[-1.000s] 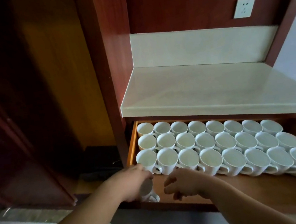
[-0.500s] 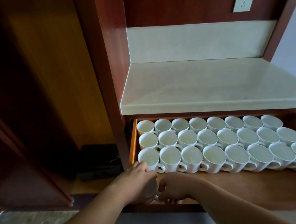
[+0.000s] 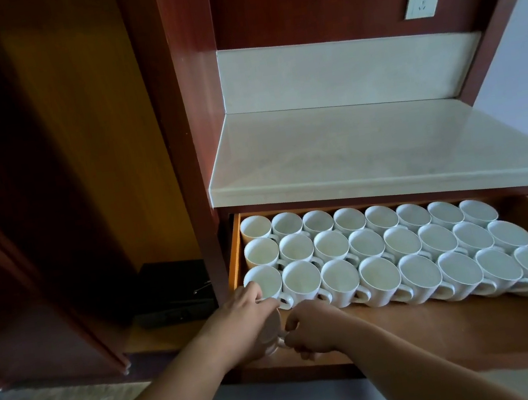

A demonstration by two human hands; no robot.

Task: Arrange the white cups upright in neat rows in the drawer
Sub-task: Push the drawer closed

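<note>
Progress from my feed: the drawer [image 3: 481,331] is pulled out and mostly filled. Three rows of white cups stand upright, mouths up: back row [image 3: 349,219], middle row [image 3: 367,244], front row [image 3: 380,276], eight cups each by my count. They are packed touching, with handles pointing toward the front right. The rows slant a bit but read as neat. A bare strip of drawer floor runs in front of the front row, so I'd judge there's room for a fourth row and that it is only just starting. One loose cup [image 3: 271,329] sits at the front-left corner, just in front of the front row's leftmost cups, between both hands. It's mostly covered, so I can't tell whether it's upright or tilted, or whether it's down on the drawer floor yet. The left hand [image 3: 240,323] is wrapped over the loose cup from the left. Its fingers [image 3: 253,295] are curled around the cup body and reach up against the rim of the front row's corner cup. The right hand [image 3: 312,328] has its fingers [image 3: 291,324] curled tight, thumb and forefinger closed near the handle side. It looks like a pinch on the handle, though the contact is partly hidden. I see no other loose cups, so I can't say how many are left.
</note>
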